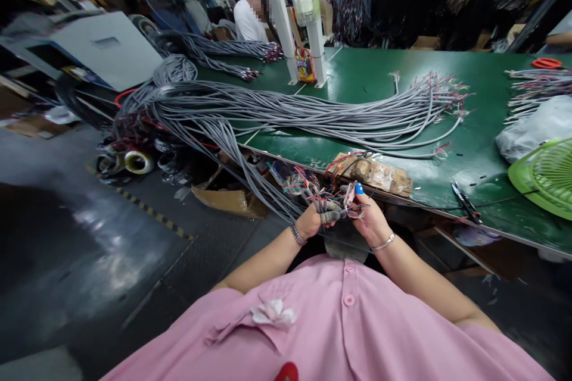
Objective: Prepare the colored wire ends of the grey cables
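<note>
A bright packet [305, 65] hangs on one of the white posts [279, 18] at the far side, its bold lettering too small for me to read with confidence.

The left hand [311, 221], its fingers in grey coverings, is closed around the grey cables [268, 187] just short of their stripped ends; the cables come in from the left, sagging over the table's near edge. The right hand [369, 220], a blue cap [359, 189] on its thumb, is pinched nearly closed on thin wires [353, 207] right beside the left.

A long cable bundle [313, 110] runs across the green table [379, 71], its frayed tips to the right. Near the hands sits a brown taped block [375, 175]; farther right lie snips [465, 203] and a green fan [547, 175]. Over to the left stands a pale machine [105, 47] above the dark floor [102, 256]; at the far side there's a person in white [248, 19].
</note>
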### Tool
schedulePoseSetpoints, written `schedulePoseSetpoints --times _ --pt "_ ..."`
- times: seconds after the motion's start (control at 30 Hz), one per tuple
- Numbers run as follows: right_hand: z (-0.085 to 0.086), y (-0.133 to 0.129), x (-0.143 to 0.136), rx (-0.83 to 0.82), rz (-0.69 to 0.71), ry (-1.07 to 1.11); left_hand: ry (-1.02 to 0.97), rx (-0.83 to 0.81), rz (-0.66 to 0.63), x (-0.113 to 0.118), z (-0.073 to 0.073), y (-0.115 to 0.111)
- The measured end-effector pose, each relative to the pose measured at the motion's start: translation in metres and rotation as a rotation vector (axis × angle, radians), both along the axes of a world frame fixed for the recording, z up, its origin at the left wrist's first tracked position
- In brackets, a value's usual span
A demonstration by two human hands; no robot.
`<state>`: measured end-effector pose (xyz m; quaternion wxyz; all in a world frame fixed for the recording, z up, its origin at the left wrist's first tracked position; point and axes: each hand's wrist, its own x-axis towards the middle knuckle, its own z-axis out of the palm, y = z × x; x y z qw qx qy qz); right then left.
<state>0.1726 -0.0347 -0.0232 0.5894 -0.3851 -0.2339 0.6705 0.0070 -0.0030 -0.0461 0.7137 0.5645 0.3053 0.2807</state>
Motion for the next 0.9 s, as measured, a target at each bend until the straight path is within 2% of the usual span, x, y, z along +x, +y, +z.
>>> schedulePoseSetpoints --times 0.17,0.33,0.47,0.67,0.9 --pt "-0.002 -0.003 0.002 -0.043 -0.009 0.203 0.019 0.019 -0.045 0.003 -0.002 -0.005" --pt "-0.003 -0.005 0.001 -0.068 -0.004 0.273 -0.043 -0.005 -0.048 -0.004 -0.009 -0.006" --pt "-0.010 -0.007 0.003 -0.091 -0.018 0.296 -0.062 -0.001 -0.049 -0.013 -0.009 -0.008" --pt "-0.026 -0.015 0.014 -0.184 -0.044 0.294 -0.027 0.068 -0.029 -0.025 -0.004 -0.017" --pt "-0.031 -0.034 0.024 -0.226 -0.058 0.249 0.029 0.213 -0.089 -0.042 0.008 -0.036"
